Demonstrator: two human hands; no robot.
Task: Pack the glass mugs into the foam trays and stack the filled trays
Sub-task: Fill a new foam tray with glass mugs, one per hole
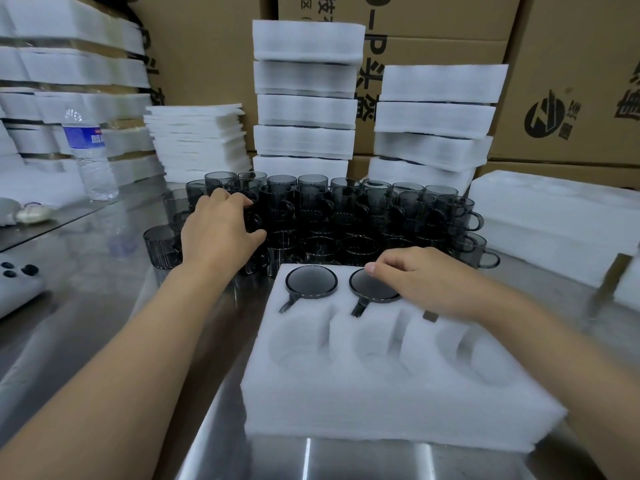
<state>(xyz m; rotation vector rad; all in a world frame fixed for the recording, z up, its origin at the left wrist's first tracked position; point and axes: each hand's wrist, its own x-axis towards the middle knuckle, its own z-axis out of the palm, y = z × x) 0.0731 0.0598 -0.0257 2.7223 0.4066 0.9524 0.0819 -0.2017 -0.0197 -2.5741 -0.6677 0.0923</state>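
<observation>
Grey mug (pixel 255 220) in left hand (pixel 218 230), right hand (pixel 420 282) over tray (pixel 381 393)

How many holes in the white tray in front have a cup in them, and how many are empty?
Holes with a mug: 3 (two mugs in plain sight, the third under the right hand, only its handle showing)
Empty holes: 3
Total holes in the foam tray: 6
</observation>
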